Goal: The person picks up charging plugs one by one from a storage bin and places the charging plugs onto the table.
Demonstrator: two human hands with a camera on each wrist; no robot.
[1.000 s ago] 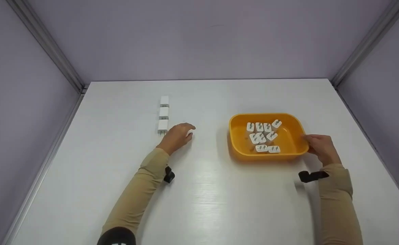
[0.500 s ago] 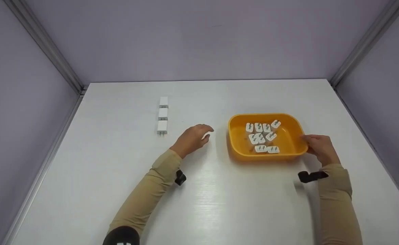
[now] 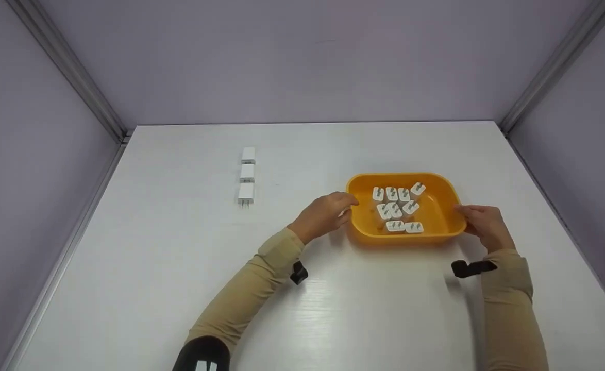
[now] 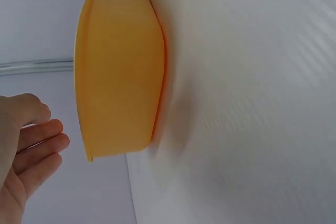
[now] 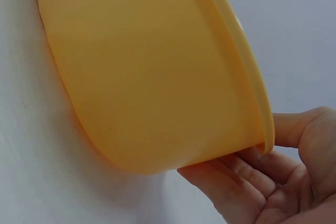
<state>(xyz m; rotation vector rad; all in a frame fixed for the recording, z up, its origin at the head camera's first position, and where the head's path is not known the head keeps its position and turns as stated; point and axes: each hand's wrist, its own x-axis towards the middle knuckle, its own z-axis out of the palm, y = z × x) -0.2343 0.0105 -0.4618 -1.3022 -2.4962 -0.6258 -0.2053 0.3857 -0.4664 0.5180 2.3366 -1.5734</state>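
Note:
A yellow plastic tub [image 3: 439, 216] sits on the white table at the right. In it stand several white charger plugs [image 3: 391, 194], prongs up. My right hand [image 3: 486, 224] grips the tub's right end; in the right wrist view its thumb lies over the rim and the fingers [image 5: 252, 174] under it against the wall. My left hand [image 3: 325, 214] is at the tub's left end, fingertips overlapping the rim in the head view. In the left wrist view its fingers [image 4: 42, 148] are loosely bent, with a gap between them and the tub [image 4: 121, 66].
Three more white charger plugs [image 3: 246, 191] lie end to end in a column on the left part of the white table [image 3: 179, 247], prongs toward me. Pale panels [image 3: 302, 62] stand behind the table and at both sides. Each wrist wears a black camera strap [image 3: 472, 268].
My left hand has moved right, from beside the column of charger plugs to the tub's left rim. The right hand keeps its grip, and the tub stays in place.

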